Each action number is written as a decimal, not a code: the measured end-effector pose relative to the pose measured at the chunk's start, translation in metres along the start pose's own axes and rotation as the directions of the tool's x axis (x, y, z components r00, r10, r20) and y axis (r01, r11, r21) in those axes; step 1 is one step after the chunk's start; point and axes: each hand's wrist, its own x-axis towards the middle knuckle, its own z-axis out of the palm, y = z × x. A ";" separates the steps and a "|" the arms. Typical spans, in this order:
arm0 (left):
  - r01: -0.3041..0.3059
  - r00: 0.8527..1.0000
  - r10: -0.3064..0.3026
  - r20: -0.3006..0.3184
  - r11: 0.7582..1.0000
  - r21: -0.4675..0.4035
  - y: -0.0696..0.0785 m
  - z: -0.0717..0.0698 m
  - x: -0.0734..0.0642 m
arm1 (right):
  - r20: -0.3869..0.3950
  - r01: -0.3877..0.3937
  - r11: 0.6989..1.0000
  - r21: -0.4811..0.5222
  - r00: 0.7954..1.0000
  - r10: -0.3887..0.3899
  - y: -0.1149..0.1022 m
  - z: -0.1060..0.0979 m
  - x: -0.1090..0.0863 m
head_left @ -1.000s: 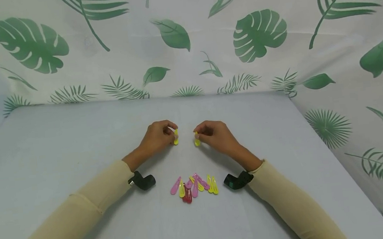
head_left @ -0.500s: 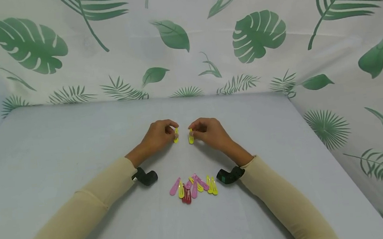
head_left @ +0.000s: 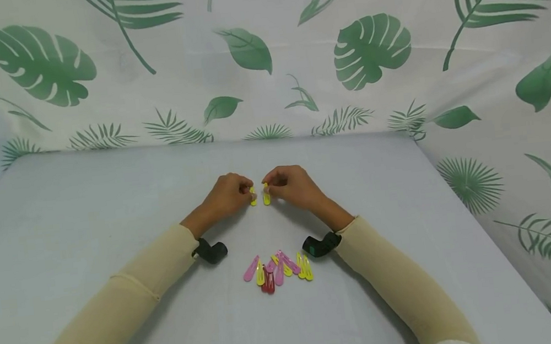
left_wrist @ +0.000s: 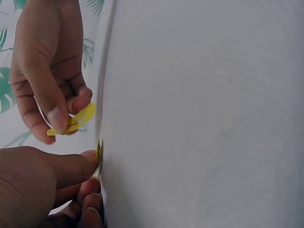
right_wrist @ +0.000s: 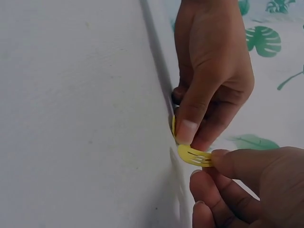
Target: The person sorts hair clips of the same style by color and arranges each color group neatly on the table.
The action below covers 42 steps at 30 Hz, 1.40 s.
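Near the middle of the table, my left hand (head_left: 228, 196) pinches a yellow snap hair clip (head_left: 253, 197) between thumb and fingers. Facing it, my right hand (head_left: 294, 185) pinches another yellow snap hair clip (head_left: 266, 195) the same way. A small gap separates the two clips in the head view. In the left wrist view, the left hand's clip (left_wrist: 99, 154) is seen edge-on, close to the table surface. The right hand's clip (right_wrist: 192, 156) shows its slotted face in the right wrist view. Fingers partly cover both clips.
Closer to me lies a loose group of pink clips (head_left: 251, 268), yellow clips (head_left: 308, 268) and red clips (head_left: 270, 283), some overlapping. They rest on the white table (head_left: 171, 326). A leaf-printed cloth (head_left: 294, 54) hangs behind the far edge.
My right hand has moved left and slightly away from me with its yellow clip, narrowing the gap. My left hand has stayed almost in place. The group of clips is unchanged.
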 end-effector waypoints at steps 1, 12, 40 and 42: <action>-0.001 1.000 0.001 0.001 1.000 0.005 0.000 0.000 0.000 | 0.006 -0.002 1.000 0.002 1.000 0.002 -0.001 0.001 0.002; 0.005 1.000 -0.004 0.025 1.000 -0.011 0.000 -0.005 -0.002 | 0.051 -0.086 0.995 -0.051 0.995 0.088 0.001 0.009 0.014; -0.120 0.990 0.122 0.072 0.992 -0.030 -0.009 -0.008 -0.009 | 0.048 -0.148 0.983 -0.108 0.987 0.154 0.001 -0.002 0.002; -0.105 0.991 0.108 0.083 0.994 -0.044 -0.009 -0.009 -0.008 | 0.057 -0.152 0.983 -0.106 0.986 0.159 0.001 -0.003 -0.001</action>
